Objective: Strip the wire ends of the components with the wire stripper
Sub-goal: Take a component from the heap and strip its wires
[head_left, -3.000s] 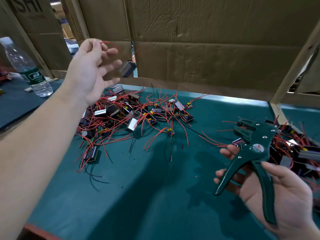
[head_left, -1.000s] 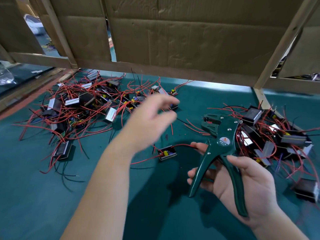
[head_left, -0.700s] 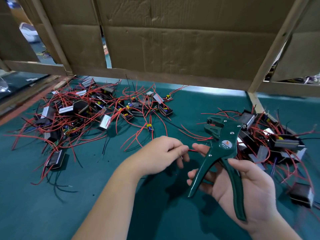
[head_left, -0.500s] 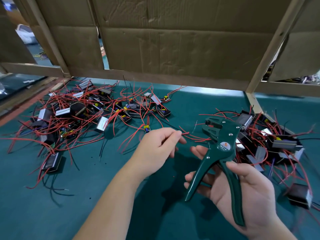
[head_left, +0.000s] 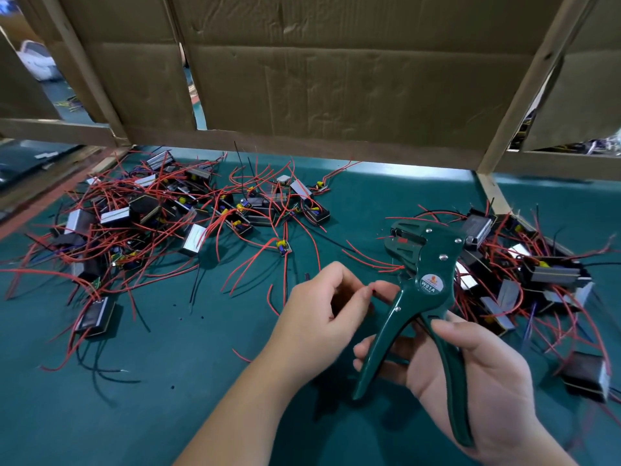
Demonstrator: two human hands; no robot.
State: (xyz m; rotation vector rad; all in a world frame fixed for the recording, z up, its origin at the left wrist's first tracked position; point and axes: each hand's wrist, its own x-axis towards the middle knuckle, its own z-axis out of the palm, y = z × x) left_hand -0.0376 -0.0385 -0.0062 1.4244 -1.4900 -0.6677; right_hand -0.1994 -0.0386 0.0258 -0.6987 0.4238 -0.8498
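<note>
Green wire stripper [head_left: 424,297]: upright, handles spread, head up. Components with red wires: large heap [head_left: 161,220] left on table, second heap [head_left: 524,280] right.

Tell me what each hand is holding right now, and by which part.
Right hand: green wire stripper, by its handles. Left hand: pinches a red wire.

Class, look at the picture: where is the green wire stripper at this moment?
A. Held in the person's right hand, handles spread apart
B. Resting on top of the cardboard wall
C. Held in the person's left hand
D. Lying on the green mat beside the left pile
A: the wire stripper sits in the right hand, its two handles spread, while the left hand pinches a red wire end beside it.
</note>
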